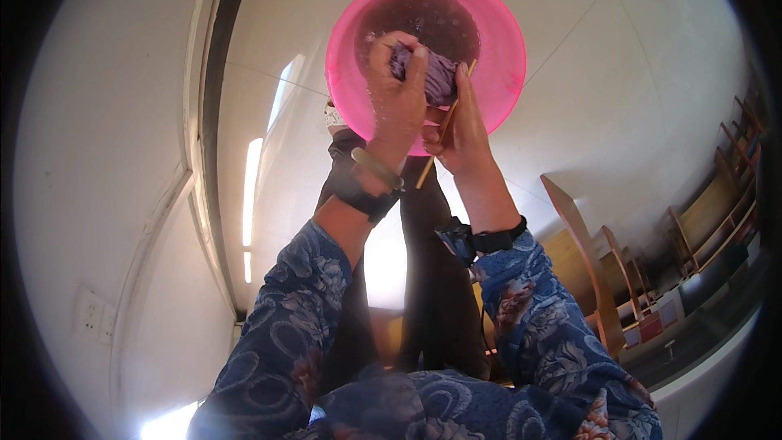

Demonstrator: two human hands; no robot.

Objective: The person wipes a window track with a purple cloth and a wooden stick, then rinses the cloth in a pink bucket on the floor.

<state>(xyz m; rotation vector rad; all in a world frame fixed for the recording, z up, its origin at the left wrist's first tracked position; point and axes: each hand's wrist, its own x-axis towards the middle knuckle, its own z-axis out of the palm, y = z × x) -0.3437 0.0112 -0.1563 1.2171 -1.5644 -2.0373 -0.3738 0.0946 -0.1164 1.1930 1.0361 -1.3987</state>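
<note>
A pink plastic basin (507, 73) with dark liquid in it stands on the floor in front of me. Over the basin, my left hand (397, 85) has its fingers and thumb closed on the upper left part of a bunched purple-grey cloth (438, 76). My right hand (461, 122) pinches the cloth's right edge with the thumb. A thin yellowish stick (426, 172) slants through this same hand, its upper end beside the thumb tip and its lower end below the fingers. Some fingertips are hidden by the cloth.
Under the basin spreads a pale, shiny tiled floor (586, 79). A white wall (104, 134) with power sockets (98, 316) runs along the left. Wooden desks or benches (574, 244) with upright panels stand at the right. My legs are spread just below the basin.
</note>
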